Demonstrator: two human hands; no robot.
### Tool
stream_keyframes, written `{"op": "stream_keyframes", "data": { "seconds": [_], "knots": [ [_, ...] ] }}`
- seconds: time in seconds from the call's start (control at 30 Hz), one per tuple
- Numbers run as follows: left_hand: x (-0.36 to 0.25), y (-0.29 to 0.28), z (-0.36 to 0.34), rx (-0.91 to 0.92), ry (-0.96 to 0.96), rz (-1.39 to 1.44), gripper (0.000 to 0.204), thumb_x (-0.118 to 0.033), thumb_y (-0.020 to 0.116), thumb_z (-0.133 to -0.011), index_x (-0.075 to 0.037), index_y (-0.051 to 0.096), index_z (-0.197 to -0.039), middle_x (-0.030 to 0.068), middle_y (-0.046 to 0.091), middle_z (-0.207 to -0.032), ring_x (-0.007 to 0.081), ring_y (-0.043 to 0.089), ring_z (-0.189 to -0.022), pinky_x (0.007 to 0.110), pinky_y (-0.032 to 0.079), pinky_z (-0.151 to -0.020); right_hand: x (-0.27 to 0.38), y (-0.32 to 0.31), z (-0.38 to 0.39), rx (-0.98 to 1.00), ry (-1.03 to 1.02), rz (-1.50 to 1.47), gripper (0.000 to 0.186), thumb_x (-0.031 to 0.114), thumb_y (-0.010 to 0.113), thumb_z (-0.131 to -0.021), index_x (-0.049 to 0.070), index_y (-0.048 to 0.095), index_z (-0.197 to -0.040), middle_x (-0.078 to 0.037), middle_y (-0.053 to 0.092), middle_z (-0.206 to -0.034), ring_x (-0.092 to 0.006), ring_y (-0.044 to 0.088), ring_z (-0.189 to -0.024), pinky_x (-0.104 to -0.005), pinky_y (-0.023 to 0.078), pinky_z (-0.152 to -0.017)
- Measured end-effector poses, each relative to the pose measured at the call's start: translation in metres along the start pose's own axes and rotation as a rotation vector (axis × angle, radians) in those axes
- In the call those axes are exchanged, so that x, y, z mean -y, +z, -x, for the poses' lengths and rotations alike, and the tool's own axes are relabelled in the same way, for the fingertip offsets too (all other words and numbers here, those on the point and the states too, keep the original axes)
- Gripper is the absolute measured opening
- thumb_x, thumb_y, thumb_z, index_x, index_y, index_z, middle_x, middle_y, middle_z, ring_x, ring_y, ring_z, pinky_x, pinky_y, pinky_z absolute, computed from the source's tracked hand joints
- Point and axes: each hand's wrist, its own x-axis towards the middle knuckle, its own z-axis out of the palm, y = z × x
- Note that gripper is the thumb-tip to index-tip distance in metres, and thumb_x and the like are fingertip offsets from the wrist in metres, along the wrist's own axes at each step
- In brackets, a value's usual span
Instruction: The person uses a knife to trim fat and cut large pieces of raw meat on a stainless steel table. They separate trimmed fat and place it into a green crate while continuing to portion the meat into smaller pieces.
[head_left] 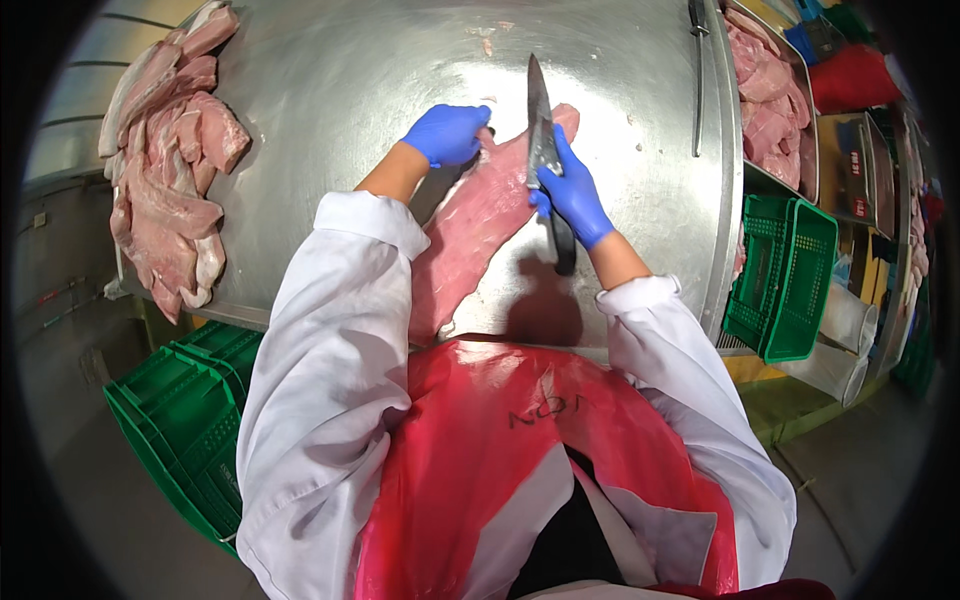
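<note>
A long piece of pink raw meat lies slantwise on the steel table, its lower end near the table's front edge. At its upper left edge my blue-gloved left hand is closed on a small flap of the meat. My right hand, gloved in blue too, grips a knife by its dark handle. The blade points away from me, over the right side of the meat's upper part. Whether its edge touches the meat, I cannot tell.
Several raw meat pieces are heaped at the table's left edge. A sharpening steel lies at the right. Beyond it stand a metal tray of meat and a green crate. More green crates stand low at the left.
</note>
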Motion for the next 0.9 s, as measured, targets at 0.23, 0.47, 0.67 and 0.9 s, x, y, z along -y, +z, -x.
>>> {"op": "stream_keyframes", "data": {
  "seconds": [0.23, 0.47, 0.67, 0.9],
  "knots": [
    [-0.061, -0.055, 0.009, -0.024, -0.023, -0.053, 0.010, -0.017, 0.065, -0.077, -0.008, 0.068, -0.074, 0.0117, 0.070, -0.072, 0.0369, 0.069, -0.077, 0.042, 0.055, -0.070, -0.004, 0.012, 0.078, 0.331, 0.172, 0.411, 0.073, 0.006, 0.053, -0.098, 0.024, 0.022, -0.162, -0.008, 0.065, -0.080, -0.0128, 0.063, -0.059, -0.0286, 0.054, -0.056],
    [-0.119, -0.091, 0.044, -0.140, 0.189, -0.344, 0.017, -0.015, 0.063, -0.080, -0.010, 0.070, -0.095, 0.0151, 0.070, -0.078, 0.0372, 0.068, -0.070, 0.047, 0.054, -0.064, -0.017, 0.035, 0.019, 0.349, 0.128, 0.261, 0.070, 0.012, 0.053, -0.100, 0.022, 0.022, -0.161, -0.009, 0.067, -0.078, -0.0144, 0.065, -0.059, -0.0311, 0.055, -0.057],
    [-0.123, -0.127, 0.105, -0.273, 0.107, -0.356, 0.010, -0.011, 0.062, -0.079, -0.011, 0.068, -0.087, 0.0057, 0.073, -0.076, 0.0331, 0.069, -0.072, 0.044, 0.054, -0.065, -0.005, 0.024, 0.142, 0.584, 0.101, 0.593, 0.075, 0.012, 0.049, -0.099, 0.020, 0.011, -0.163, -0.012, 0.067, -0.074, -0.0175, 0.065, -0.057, -0.0335, 0.057, -0.060],
    [-0.139, -0.144, 0.170, -0.352, 0.025, -0.274, 0.010, -0.006, 0.065, -0.074, -0.009, 0.066, -0.084, 0.0049, 0.072, -0.076, 0.0315, 0.069, -0.071, 0.043, 0.054, -0.063, -0.019, 0.065, 0.116, 0.569, -0.002, 0.649, 0.075, 0.008, 0.046, -0.097, 0.018, 0.012, -0.163, -0.012, 0.066, -0.073, -0.0167, 0.065, -0.057, -0.0326, 0.057, -0.059]
  ]
}}
